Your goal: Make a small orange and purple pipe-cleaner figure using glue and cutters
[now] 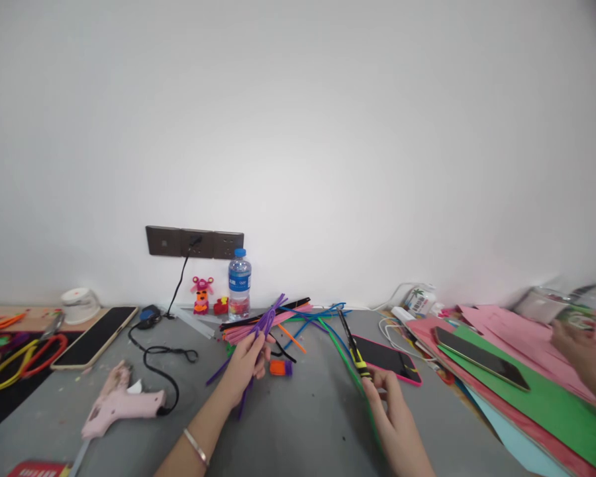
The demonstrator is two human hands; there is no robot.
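My left hand is closed around several purple pipe cleaners, which cross one another and stick out above and below the fingers. My right hand grips the yellow and black handle of some scissors, their dark blades pointing up and away. Pink and black pipe cleaners lie in a pile behind my left hand. Blue pipe cleaners spread toward the scissors, and a green one runs beside them. Between my hands sits a small orange and purple piece on the grey table.
A pink glue gun, a phone and red-yellow scissors are left. A bottle and pink figure stand behind. Right are a pink-edged phone, coloured sheets and another person's hand.
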